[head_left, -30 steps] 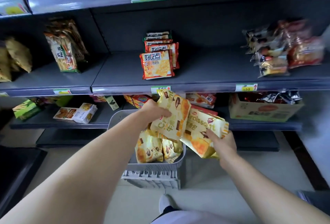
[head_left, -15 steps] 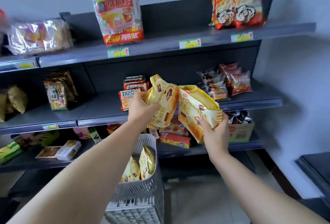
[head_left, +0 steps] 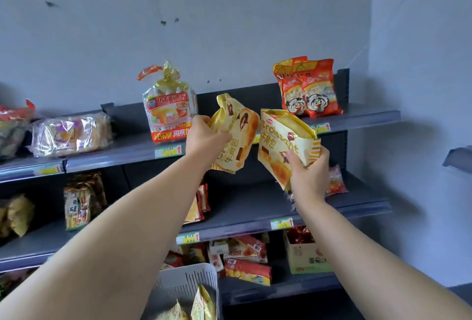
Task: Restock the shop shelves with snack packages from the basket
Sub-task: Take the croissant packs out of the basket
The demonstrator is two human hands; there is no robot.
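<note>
In front of the top shelf (head_left: 362, 116), the left grip (head_left: 204, 137) curls round a tilted yellow croissant pack (head_left: 237, 130). At its three o'clock, the right grip (head_left: 310, 176) clasps a second croissant pack (head_left: 278, 141) from below. At six o'clock, the grey basket (head_left: 186, 279) holds more yellow packs (head_left: 203, 304).

The basket (head_left: 178, 285) runs off the bottom edge, only the tips of its packs (head_left: 203, 303) showing. The left arm (head_left: 143, 217) hides most of the red packs (head_left: 203, 199) behind it; price tags (head_left: 169, 151) are unreadable
</note>
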